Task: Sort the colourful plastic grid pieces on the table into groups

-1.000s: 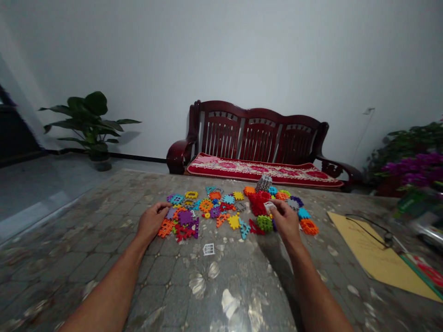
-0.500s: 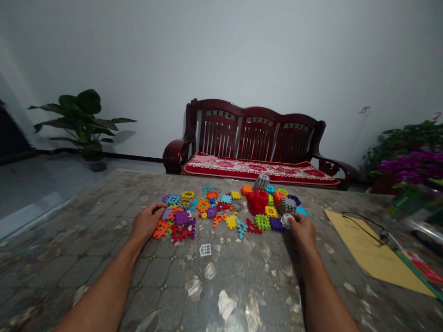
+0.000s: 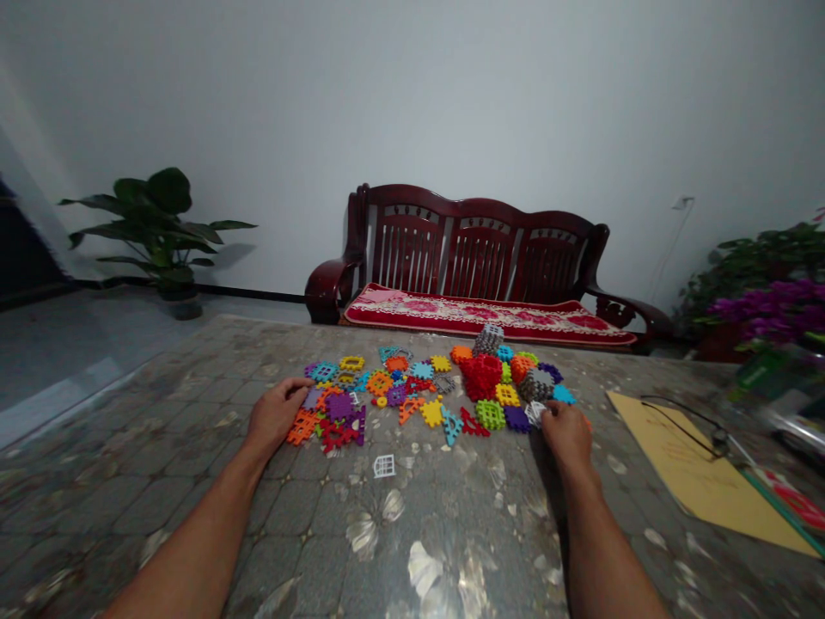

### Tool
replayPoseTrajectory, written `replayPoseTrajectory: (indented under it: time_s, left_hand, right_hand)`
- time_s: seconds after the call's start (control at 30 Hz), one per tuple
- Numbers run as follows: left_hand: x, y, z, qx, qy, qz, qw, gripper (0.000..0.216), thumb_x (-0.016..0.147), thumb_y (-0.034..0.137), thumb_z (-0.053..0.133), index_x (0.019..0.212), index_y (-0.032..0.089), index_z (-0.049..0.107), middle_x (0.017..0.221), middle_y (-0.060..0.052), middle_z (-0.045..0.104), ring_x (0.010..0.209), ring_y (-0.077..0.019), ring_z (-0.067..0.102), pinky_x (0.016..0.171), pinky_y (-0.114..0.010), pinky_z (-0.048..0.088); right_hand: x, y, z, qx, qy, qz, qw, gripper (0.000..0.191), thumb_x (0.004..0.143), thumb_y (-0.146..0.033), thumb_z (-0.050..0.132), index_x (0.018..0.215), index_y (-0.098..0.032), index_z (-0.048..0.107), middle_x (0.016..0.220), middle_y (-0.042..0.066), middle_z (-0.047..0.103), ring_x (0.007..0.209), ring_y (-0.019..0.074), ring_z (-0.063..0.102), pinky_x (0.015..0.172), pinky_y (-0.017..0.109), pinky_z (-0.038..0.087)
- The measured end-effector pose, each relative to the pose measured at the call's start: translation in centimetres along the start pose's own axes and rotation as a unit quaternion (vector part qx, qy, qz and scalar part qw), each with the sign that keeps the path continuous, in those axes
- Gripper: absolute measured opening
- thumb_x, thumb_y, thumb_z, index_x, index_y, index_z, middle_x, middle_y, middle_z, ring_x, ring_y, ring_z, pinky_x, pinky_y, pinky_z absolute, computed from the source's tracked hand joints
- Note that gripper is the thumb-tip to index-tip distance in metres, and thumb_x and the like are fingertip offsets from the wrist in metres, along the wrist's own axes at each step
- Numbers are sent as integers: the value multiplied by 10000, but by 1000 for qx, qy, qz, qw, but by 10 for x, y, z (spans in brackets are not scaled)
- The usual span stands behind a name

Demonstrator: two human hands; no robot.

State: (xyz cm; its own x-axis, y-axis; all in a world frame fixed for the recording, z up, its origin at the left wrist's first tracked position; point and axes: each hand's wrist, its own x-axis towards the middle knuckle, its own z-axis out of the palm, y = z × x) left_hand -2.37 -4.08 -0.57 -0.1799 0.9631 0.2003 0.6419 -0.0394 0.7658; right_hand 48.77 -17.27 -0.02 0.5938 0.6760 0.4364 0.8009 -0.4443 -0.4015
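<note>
Several flat, toothed plastic building tiles in many colours (image 3: 425, 391) lie spread across the far middle of the table (image 3: 412, 533). My left hand (image 3: 274, 417) rests at the pile's left edge, fingers curled beside a purple tile (image 3: 339, 406) and orange tiles. My right hand (image 3: 567, 432) sits at the pile's right edge, fingers closed on a small white tile (image 3: 534, 413). A red assembled block (image 3: 480, 376) and a grey block (image 3: 488, 340) stand in the pile. One white window-shaped piece (image 3: 384, 466) lies alone, nearer to me.
A yellow envelope (image 3: 689, 468) with a black cord (image 3: 683, 421) on it lies at the table's right. Beyond the table stand a dark wooden bench (image 3: 473, 266) with a red cushion, a potted plant (image 3: 158, 228) at left and purple flowers (image 3: 766, 314) at right.
My right hand moved from the red block rightward to the pile's right edge and now rests there on the white tile. The left hand stayed put.
</note>
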Motion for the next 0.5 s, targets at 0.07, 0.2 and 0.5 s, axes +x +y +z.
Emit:
replayPoseTrajectory:
  time_s: [0.07,0.2,0.5]
  left_hand:
    - [0,0,0,-2,-4,-2,1000,316,783,394,519,945,229,735,910,-26,766,851,-211,677,742,-271,494]
    - [-1,2,0,2,-9,-7,1000,326,788,386,515,961,221,736,945,-37,764,852,-213,676,755,-281,493]
    - [-5,7,-1,0,-5,6,1000,299,799,355,512,955,222,730,944,-25,762,842,-198,669,741,-274,479]
  right_hand:
    - [0,-2,-2,10,20,6,1000,382,762,-257,469,986,-147,758,899,140,697,880,273,636,777,369,472]
    - [0,-23,-18,79,91,-28,992,387,804,-286,430,1014,-151,725,951,136,662,896,258,601,828,378,465]
    - [-55,-132,-32,326,-34,-263,908,189,878,-267,521,932,-223,696,892,53,688,859,198,630,792,307,480]
